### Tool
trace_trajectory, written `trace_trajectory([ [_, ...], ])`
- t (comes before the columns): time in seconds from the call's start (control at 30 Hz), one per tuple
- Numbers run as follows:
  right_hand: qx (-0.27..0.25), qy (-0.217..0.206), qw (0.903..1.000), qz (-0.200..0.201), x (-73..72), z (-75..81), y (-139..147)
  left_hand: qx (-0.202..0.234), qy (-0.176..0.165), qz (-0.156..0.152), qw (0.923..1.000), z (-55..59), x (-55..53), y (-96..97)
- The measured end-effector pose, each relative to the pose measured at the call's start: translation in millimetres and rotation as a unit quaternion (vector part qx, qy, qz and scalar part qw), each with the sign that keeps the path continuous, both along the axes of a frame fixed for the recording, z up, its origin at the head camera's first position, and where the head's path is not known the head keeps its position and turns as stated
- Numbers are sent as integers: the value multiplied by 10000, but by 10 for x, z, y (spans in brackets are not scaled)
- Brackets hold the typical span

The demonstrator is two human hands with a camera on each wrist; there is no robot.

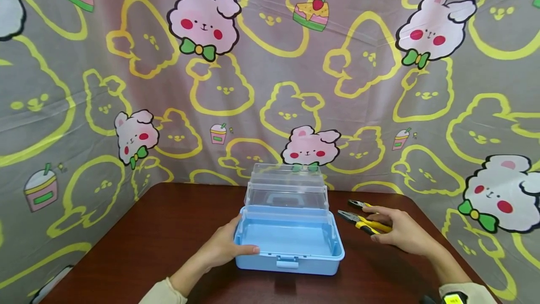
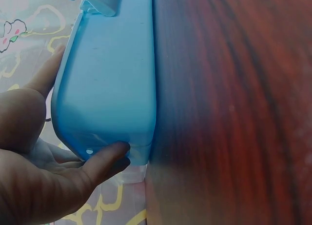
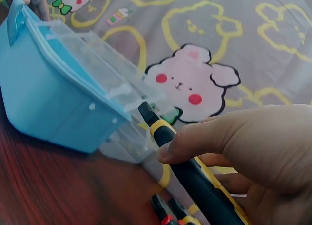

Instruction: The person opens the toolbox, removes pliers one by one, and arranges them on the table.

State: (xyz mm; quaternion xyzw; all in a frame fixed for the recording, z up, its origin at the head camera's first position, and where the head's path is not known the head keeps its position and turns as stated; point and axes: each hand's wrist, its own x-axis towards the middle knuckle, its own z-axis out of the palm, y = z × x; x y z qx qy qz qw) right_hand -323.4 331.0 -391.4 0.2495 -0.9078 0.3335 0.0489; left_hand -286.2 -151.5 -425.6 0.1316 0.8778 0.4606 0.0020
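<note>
A light blue plastic toolbox (image 1: 291,264) stands on the table with its clear lid (image 1: 287,193) raised, and its inside looks bare. My left hand (image 1: 223,245) grips the toolbox's left end, thumb over the front rim and fingers along the side (image 2: 105,161). To the right of the box, my right hand (image 1: 401,229) holds combination pliers (image 1: 367,223) with yellow and black handles (image 3: 195,178). Their metal head points toward the box, apart from it. Just behind lies another plier-like tool (image 1: 357,203), partly hidden by the right hand.
The dark red-brown wooden table (image 1: 177,219) carries everything. A grey curtain (image 1: 261,69) with rabbit prints closes off the back and both sides. At the bottom of the right wrist view, dark tool tips (image 3: 161,205) with red and yellow parts show, cut off by the frame.
</note>
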Motion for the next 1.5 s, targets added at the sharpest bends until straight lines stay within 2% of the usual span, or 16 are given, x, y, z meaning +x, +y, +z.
trace_trajectory([
  [0.33, -347, -487, 9980, 189, -104, -201, 91, 84, 73, -118, 9999, 27, 25, -5],
  [0.63, -452, -950, 9943, 150, -141, -386, 154, 107, 55, -144, 9998, 6, 23, -13],
  [0.93, -127, -969, 9952, 25, -192, -493, 204, 178, 82, -226, 9996, -10, 5, -30],
  [1.1, 401, -656, 9970, -31, -213, -528, 213, 159, 76, -193, 9997, 7, 6, -29],
  [1.27, 687, -476, 9965, 38, -218, -542, 227, 136, 72, -146, 9998, 21, 4, -23],
  [1.5, 746, -396, 9964, 35, -209, -595, 221, 29, 86, -82, 9999, 19, 5, -20],
])
